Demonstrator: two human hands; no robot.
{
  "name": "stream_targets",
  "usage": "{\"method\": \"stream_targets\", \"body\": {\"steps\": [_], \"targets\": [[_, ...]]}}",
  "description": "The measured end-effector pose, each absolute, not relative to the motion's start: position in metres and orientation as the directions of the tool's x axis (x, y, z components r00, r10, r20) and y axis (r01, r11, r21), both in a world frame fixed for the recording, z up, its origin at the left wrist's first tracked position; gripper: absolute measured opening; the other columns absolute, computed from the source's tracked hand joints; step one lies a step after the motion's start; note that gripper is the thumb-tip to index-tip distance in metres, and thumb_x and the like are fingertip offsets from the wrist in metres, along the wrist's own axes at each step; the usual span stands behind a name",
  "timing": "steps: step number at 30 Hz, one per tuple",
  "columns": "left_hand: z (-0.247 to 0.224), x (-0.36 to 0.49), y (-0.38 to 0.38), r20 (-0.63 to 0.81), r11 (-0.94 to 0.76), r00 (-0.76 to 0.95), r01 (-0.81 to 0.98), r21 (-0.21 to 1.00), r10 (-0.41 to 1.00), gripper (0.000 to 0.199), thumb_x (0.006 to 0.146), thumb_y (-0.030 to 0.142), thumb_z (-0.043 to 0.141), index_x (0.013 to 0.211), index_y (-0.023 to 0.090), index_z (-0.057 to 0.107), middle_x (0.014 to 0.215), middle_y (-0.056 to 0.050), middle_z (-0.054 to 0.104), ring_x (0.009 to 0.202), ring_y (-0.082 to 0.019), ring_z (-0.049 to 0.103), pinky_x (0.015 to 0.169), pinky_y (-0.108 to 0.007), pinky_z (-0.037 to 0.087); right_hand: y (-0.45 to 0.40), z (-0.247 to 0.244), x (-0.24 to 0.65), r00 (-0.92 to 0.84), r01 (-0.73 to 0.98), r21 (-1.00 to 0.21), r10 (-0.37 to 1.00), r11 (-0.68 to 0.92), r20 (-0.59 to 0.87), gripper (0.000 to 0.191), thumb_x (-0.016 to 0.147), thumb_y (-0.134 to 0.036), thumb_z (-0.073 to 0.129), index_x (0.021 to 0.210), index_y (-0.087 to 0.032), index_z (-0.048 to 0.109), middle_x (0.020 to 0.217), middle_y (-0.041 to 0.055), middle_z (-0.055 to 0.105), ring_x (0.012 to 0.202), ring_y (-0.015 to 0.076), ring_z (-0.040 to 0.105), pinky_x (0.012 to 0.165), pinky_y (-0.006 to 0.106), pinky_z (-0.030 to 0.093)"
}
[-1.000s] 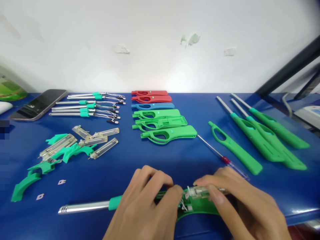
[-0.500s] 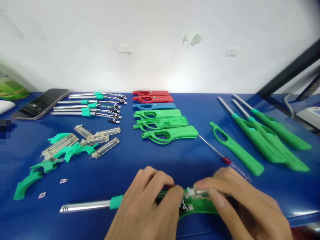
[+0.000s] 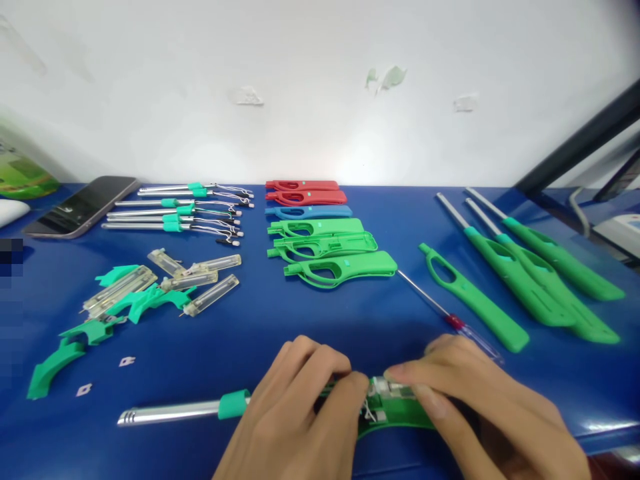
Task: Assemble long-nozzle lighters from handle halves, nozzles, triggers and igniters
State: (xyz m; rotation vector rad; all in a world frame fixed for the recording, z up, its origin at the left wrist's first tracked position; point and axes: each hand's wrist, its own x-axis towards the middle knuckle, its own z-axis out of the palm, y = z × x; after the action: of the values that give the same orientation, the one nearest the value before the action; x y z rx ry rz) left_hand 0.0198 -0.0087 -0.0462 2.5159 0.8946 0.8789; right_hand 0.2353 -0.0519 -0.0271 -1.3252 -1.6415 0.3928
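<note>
At the near edge of the table lies a green lighter half-shell, its inside facing up. A metal tube with a teal collar sticks out of it to the left. My left hand is closed around the shell's front part, over the trigger area, hiding much of it. White wires show beside its fingertips. Pinched between thumb and fingers of my right hand is a clear fuel tank, lying along the upper side of the shell. The tank's right end is hidden under that hand.
Left: metal tubes with wires, clear tanks, teal triggers, small metal clips and a phone. Behind my hands: red, blue and green shells. Right: a screwdriver, a green shell and long-tubed green lighters.
My right thumb and fingers have shifted very slightly left and down along the clear tank. My left hand and the shell stay nearly in place.
</note>
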Motion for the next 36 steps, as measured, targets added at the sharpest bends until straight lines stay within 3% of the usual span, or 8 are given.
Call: {"method": "stream_targets", "body": {"steps": [4,9,14,24,31,36], "targets": [[-0.0469,0.0181,-0.01,0.429,-0.756,0.63,0.458,0.468,0.648,0.022,0.104,0.011,0.053,0.107,0.017,0.074,0.102,-0.007,0.071,0.093,-0.021,0.063,0.082,-0.041,0.056,-0.0509,-0.0294,0.2388,-0.056,0.58,-0.687,0.862,0.438,0.503,0.023,0.097,-0.011,0.063,0.109,-0.027,0.075,0.089,-0.0013,0.074,0.08,0.0164,0.067,0.074,0.03,0.054],[-0.0477,0.019,-0.008,0.423,-0.754,0.629,0.478,0.451,0.652,0.024,0.104,0.011,0.053,0.113,0.02,0.074,0.106,-0.006,0.073,0.094,-0.021,0.063,0.084,-0.043,0.056,-0.0524,-0.0298,0.2326,0.097,0.59,-0.736,0.877,0.33,0.471,0.017,0.101,-0.018,0.062,0.103,-0.03,0.074,0.088,-0.0032,0.075,0.081,0.0161,0.068,0.077,0.031,0.05],[-0.048,0.019,-0.0071,0.44,-0.773,0.636,0.501,0.39,0.634,0.023,0.104,0.012,0.055,0.117,0.02,0.073,0.108,-0.005,0.073,0.096,-0.023,0.062,0.088,-0.046,0.055,-0.0526,-0.0303,0.2352,0.083,0.627,-0.709,0.877,0.323,0.473,0.014,0.099,-0.021,0.065,0.1,-0.031,0.076,0.084,-0.0044,0.075,0.076,0.0158,0.068,0.08,0.033,0.05],[-0.0449,0.0166,-0.0103,0.415,-0.74,0.615,0.509,0.44,0.67,0.024,0.102,0.009,0.054,0.112,0.02,0.073,0.107,-0.005,0.073,0.095,-0.022,0.064,0.085,-0.044,0.053,-0.0511,-0.0292,0.2355,0.034,0.597,-0.713,0.877,0.368,0.48,0.015,0.097,-0.017,0.068,0.102,-0.029,0.077,0.083,-0.0011,0.076,0.074,0.0176,0.069,0.071,0.032,0.053],[-0.041,0.0183,-0.0118,0.413,-0.72,0.593,0.516,0.464,0.691,0.023,0.103,0.009,0.053,0.104,0.02,0.073,0.101,-0.004,0.073,0.092,-0.021,0.065,0.081,-0.042,0.053,-0.0503,-0.0274,0.2315,0.089,0.607,-0.712,0.859,0.355,0.504,0.02,0.096,-0.013,0.067,0.1,-0.03,0.076,0.082,-0.0012,0.076,0.075,0.0197,0.069,0.075,0.036,0.054],[-0.0396,0.0208,-0.0116,0.434,-0.721,0.578,0.51,0.468,0.691,0.026,0.103,0.006,0.051,0.105,0.018,0.073,0.101,-0.005,0.072,0.09,-0.02,0.065,0.081,-0.04,0.054,-0.049,-0.0284,0.241,-0.068,0.652,-0.611,0.838,0.448,0.541,0.028,0.093,-0.009,0.068,0.108,-0.031,0.075,0.091,-0.0027,0.079,0.079,0.0189,0.071,0.083,0.036,0.056]]}}
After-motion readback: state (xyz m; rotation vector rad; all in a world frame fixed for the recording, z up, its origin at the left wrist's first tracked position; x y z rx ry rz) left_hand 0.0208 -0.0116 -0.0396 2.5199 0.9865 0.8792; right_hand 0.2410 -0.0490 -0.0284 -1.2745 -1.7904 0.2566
